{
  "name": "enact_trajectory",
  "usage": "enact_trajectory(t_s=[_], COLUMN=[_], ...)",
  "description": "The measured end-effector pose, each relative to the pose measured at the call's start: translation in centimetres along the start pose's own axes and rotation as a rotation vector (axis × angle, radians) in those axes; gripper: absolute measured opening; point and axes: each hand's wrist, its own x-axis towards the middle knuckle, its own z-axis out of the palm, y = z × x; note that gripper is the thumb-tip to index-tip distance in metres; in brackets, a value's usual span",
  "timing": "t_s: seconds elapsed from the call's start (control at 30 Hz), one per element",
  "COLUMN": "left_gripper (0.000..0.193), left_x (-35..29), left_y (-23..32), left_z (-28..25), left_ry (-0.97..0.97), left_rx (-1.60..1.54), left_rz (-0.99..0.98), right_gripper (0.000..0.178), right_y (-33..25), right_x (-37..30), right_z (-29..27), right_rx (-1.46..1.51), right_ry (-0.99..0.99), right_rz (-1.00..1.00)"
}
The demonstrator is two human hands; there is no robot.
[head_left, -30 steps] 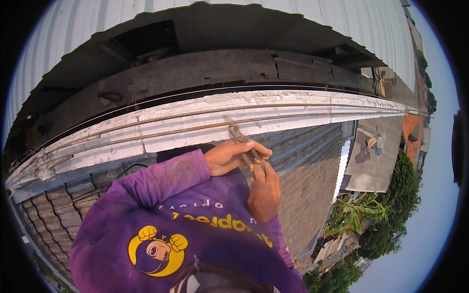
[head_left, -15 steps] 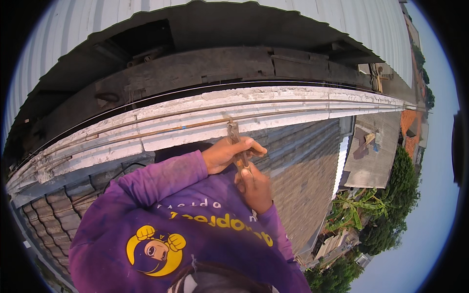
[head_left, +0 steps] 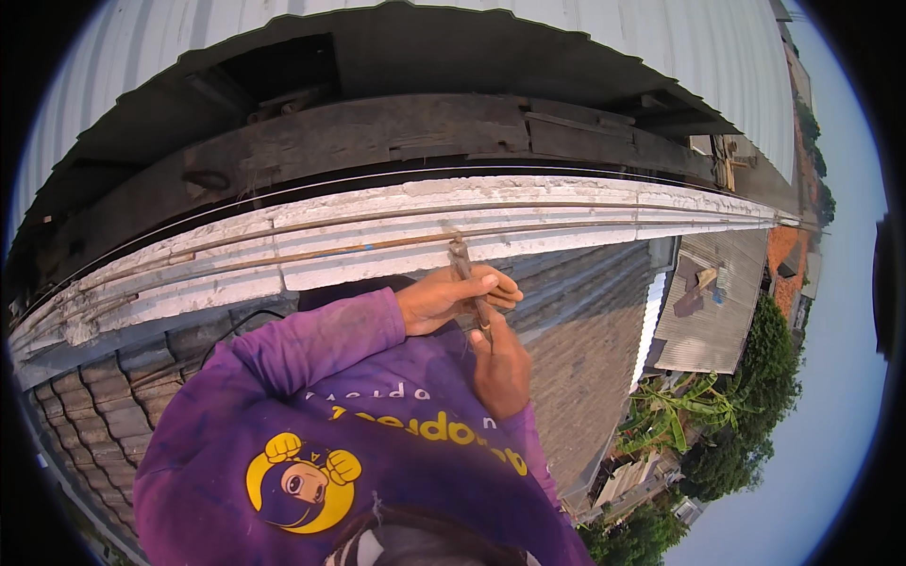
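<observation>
A pair of worn metal pincers stands between my hands, its jaws up against the lower of two long steel rods on a pale block wall. My left hand is closed around the upper handles, thumb laid across the front and fingertips showing on the far side. Lower down, my right hand grips the handle ends, with its thumb pointing up along them. A small tuft of what may be wire sits at the rod by the jaws, too small to make out.
Past the wall lie a dark beam and a corrugated metal roof. A thin line runs along the wall's far side. Tiled roofing slopes away on the near side. Trees and lower roofs stand at the right.
The pincers have become more upright and their handles look closer together. Both hands have shifted slightly right, and the right hand a little lower. The view has tilted slightly.
</observation>
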Motion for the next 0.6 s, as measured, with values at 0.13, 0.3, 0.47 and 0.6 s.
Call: enact_trajectory(t_s=[0.13,0.3,0.47,0.6], left_gripper=[0.06,0.059,0.057,0.044], left_x=[0.0,0.0,0.7,0.9], left_y=[-0.2,-0.3,-0.4,0.3], left_z=[-0.3,-0.2,-0.4,1.1], left_ry=[-0.015,-0.022,-0.079,-0.055], left_rx=[0.024,-0.017,-0.103,-0.305], left_rz=[-0.009,0.006,0.044,0.032], right_gripper=[0.035,0.033,0.033,0.03], right_y=[-0.7,-0.3,-1.3,2.0], right_x=[-0.1,-0.5,0.8,2.0], right_z=[-0.2,0.6,-0.7,-2.6], right_rx=[0.131,0.081,0.269,1.194], right_ry=[-0.13,-0.088,-0.25,-0.65], right_rz=[0.224,0.172,0.289,0.726])
